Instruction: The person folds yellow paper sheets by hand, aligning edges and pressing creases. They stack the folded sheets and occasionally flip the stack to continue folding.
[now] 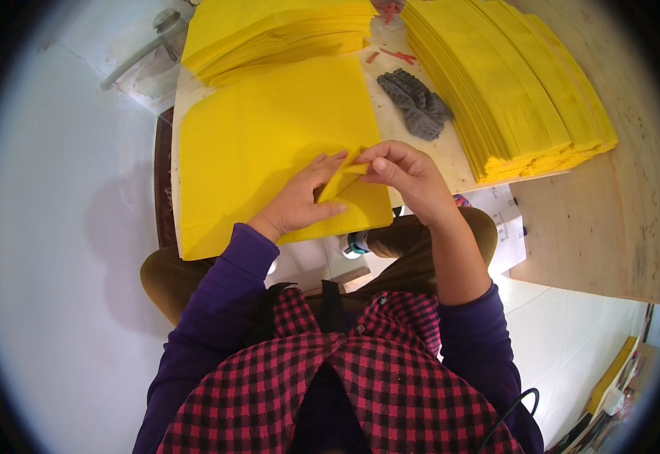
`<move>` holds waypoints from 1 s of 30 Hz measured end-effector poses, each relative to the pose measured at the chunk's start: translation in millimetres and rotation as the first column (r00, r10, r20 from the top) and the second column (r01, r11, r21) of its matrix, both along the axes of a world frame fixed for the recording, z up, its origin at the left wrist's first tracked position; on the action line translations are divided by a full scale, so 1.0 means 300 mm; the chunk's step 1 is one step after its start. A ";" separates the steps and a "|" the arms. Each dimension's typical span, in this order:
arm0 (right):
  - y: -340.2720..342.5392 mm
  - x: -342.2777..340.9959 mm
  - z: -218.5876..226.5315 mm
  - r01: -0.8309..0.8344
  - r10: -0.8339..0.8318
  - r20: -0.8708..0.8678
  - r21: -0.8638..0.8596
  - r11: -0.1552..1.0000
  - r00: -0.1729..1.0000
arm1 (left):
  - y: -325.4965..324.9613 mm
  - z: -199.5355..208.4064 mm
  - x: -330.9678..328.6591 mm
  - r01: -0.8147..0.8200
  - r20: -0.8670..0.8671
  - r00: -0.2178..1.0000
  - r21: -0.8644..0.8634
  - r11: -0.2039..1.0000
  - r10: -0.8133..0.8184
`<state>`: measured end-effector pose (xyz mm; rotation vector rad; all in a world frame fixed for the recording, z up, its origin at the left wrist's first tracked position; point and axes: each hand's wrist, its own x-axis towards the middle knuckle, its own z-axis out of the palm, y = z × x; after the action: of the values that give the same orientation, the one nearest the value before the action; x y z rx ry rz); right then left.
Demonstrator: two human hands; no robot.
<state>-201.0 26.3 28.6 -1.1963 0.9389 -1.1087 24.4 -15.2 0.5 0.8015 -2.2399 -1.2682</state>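
A large yellow fabric sheet [269, 129] lies flat at the table's near edge, in front of me. At its near right part, a narrow folded piece of yellow fabric [338, 181] stands up between my hands. My left hand [303, 195] rests on the sheet, with thumb and fingers closed about the lower end of this fold. Thumb and index finger of my right hand [413, 178] pinch its upper end. Whether the fold belongs to the top sheet or is a separate piece, I cannot tell.
Behind the sheet is a thick yellow fabric stack [277, 34]; longer yellow stacks [496, 91] stand at the right. Between them lie a crumpled grey cloth [417, 104] and red scraps [398, 56]. A white wall [65, 227] bounds the left; a wooden board [602, 227] is at right.
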 end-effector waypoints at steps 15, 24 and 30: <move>0.081 -0.074 -0.098 -0.071 0.047 -0.492 -0.030 0.997 0.870 | -0.014 -0.033 0.004 -0.020 -0.005 1.000 0.086 0.996 0.021; 0.045 -0.067 -0.077 -0.117 -0.007 -0.550 -0.190 0.975 0.835 | -0.024 -0.027 -0.001 0.064 -0.031 0.998 0.009 0.998 -0.063; 0.002 -0.042 0.012 -0.145 -0.052 -0.595 -0.278 0.950 0.802 | -0.029 0.002 0.000 0.135 -0.010 0.991 -0.066 0.989 -0.136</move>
<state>-213.6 26.9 32.2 -1.8924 1.2266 -0.8603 24.3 -23.7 1.0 0.6229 -2.3457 -1.2493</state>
